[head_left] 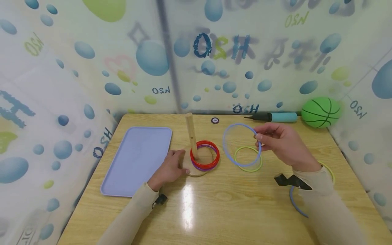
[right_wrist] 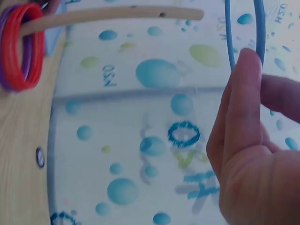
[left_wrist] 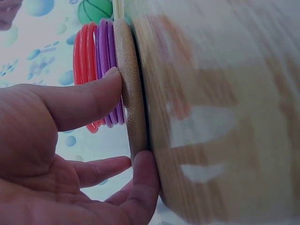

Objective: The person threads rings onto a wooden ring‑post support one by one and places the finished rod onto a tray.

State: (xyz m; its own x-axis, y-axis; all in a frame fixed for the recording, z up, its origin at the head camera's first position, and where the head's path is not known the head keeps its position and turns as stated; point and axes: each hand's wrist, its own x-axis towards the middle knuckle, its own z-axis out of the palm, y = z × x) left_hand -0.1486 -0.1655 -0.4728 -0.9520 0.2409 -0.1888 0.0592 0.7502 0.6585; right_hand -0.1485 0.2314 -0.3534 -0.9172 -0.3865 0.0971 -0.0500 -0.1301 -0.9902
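Observation:
My right hand pinches a thin blue ring between thumb and fingers, holding it up at a tilt. My left hand grips the edge of the round wooden base of a ring-toss stand, thumb on its near side and fingers around the rim. From the base rises an upright wooden peg. Stacked red rings lie over purple rings around the peg's foot. A yellow-green ring lies flat on the table, overlapped by the held blue ring in the head view.
A lavender tray lies left of the stand. Along the back are a small round disc, a teal-and-black hand pump and a green ball. Another blue ring and a yellow ring lie partly hidden under the right forearm.

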